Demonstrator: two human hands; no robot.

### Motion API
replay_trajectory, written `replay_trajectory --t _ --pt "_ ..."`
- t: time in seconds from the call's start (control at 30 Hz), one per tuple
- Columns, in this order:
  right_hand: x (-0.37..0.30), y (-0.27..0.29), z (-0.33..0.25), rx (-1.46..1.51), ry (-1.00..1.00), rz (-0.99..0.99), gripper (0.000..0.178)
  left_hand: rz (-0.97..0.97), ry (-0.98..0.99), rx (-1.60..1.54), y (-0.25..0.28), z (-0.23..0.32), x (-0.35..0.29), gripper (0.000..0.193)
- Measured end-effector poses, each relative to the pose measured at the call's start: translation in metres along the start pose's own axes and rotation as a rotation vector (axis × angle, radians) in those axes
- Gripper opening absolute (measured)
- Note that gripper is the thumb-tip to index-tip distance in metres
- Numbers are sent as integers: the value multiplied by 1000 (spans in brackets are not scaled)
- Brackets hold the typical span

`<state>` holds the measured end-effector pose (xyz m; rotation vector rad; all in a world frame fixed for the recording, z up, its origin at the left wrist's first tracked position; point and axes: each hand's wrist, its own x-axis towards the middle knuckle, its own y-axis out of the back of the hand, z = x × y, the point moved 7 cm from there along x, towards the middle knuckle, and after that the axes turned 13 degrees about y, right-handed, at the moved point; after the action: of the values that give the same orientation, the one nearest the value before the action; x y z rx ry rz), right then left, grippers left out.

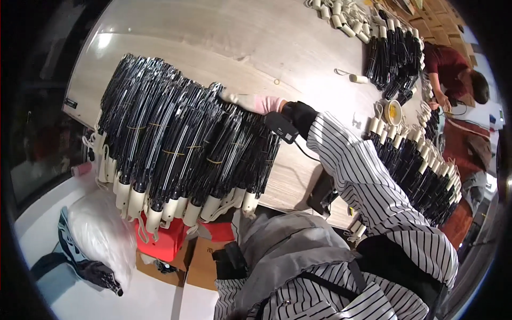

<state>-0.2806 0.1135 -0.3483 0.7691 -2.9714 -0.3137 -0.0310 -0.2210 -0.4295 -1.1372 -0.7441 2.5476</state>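
Right hand [242, 100], in a pale glove with a pink cuff, reaches across the desk [224, 37] to the far edge of a big fan-shaped stack of black folded umbrellas [176, 138]. The fingers lie on top of the bundle's upper rim; whether they grasp or merely press, cannot tell, since the umbrella tips cover them. A striped sleeve [362, 176] runs back from the wrist, with a small black device [281, 127] strapped on just behind the cuff.

Left hand not seen anywhere.

The stack sits at the desk's near-left side, cream handles [154, 213] hanging over the edge, thin yellow bands round some bundles. A second row of black umbrellas [421, 170] lies to the right, just beyond the sleeve; a third pile [394, 53] sits at the far end, with loose cream handles [341, 16] beside it.

Another person in a dark red top [453, 66] works at the far right. Below the desk: a red box [162, 242], cardboard [205, 261], a clear plastic bag [101, 229].
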Motion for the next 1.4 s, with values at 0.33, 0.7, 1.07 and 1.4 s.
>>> replay_trajectory --t 0.33,0.7,1.07,1.4 --pt "-5 29 -3 225 -192 403 60 752 -226 1429 -5 60 -30 67" --pt "5 19 -19 -148 -127 465 65 337 71 986 -94 -35 50 58" --pt "-400 65 -75 -570 -822 1222 38 209 185 1040 -101 -36 13 51" --pt "-557 -6 4 -328 -1072 1089 34 186 281 1048 -125 -33 -65 45"
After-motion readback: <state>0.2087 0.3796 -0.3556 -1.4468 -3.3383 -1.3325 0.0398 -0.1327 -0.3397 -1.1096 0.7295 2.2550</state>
